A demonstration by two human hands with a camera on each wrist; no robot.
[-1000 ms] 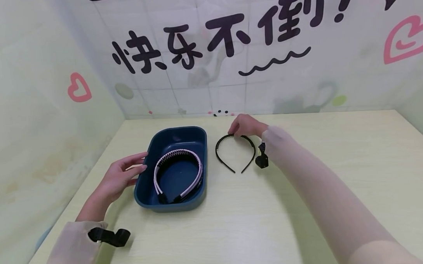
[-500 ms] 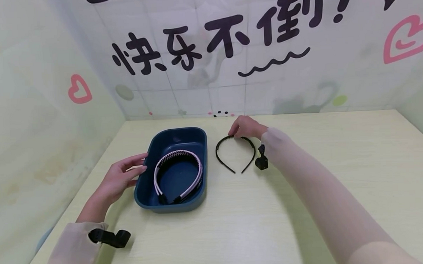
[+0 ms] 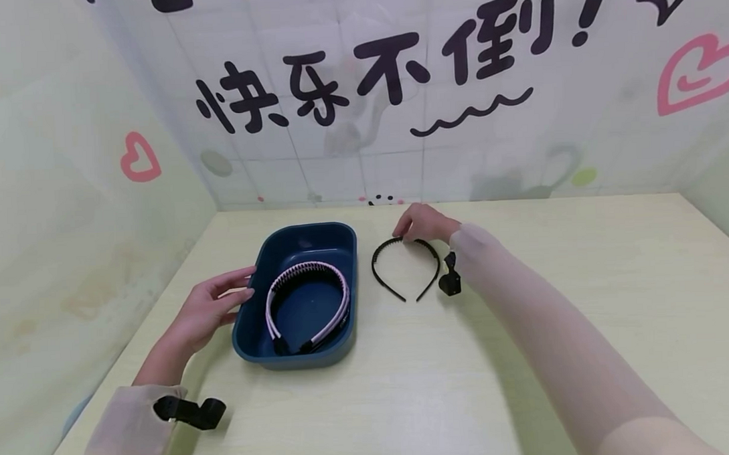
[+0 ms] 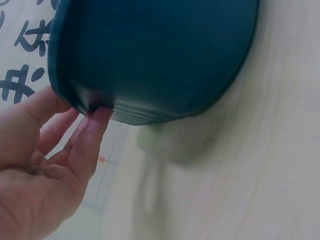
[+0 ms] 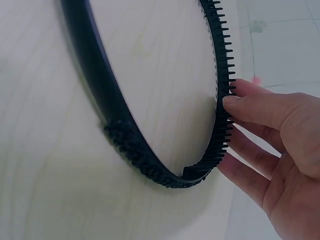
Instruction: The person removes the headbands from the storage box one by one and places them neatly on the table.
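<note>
My left hand (image 3: 207,305) reaches to the left side of a dark blue plastic bin (image 3: 309,363), its fairly straight fingers and thumb resting against the wall near the rim. Inside the bin lie several headbands; a pale pink toothed one (image 3: 308,266) is on top, mostly hiding darker ones. To the right of the bin, my right hand (image 3: 423,222) holds a thin black toothed headband (image 5: 95,65) by the top of its arch. In the right wrist view the thumb (image 5: 257,106) presses one face of the band, with fingers behind it. The headband's two ends point toward me.
The pale wood-grain table (image 3: 442,385) extends to the front and right. A printed backdrop (image 3: 362,167) rises along its back edge, and a pale side wall (image 3: 100,250) borders it on the left. A black camera mount (image 3: 193,413) sits on my left wrist.
The head view tilts up slightly, so everything sits a little lower in it. Both hands keep their places on the bin and the black headband.
</note>
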